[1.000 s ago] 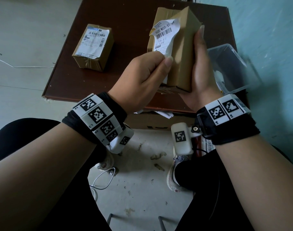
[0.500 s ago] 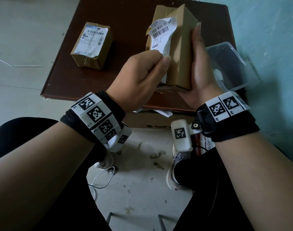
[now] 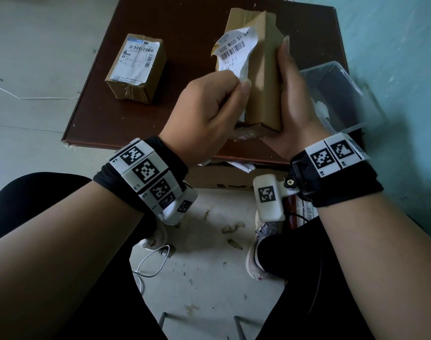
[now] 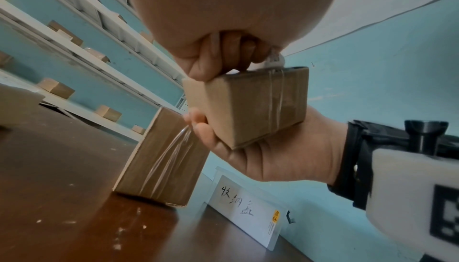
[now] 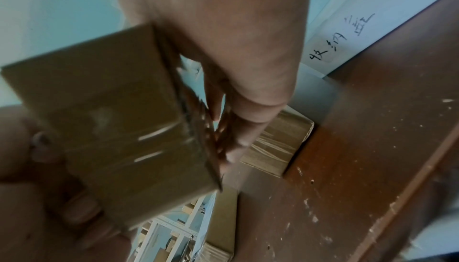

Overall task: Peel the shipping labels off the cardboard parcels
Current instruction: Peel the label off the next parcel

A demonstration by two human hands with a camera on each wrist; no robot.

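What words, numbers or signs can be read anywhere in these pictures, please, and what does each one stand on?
"632C W020-S1": on the half-peeled label of the held parcel, above a barcode; its smaller print is unreadable.
"收纳盒": handwritten on the clear box beside the table.
Label on the parcel lying on the table: barcodes only, text too small.
Wristband squares: coded patterns, tiny characters unreadable.

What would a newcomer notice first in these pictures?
First the held parcel, upright over the brown table: the right hand grips it while the left hand pinches its half-peeled label. Next, a second parcel lies on the table's left part with its label on, and a clear plastic bin stands at the right edge.
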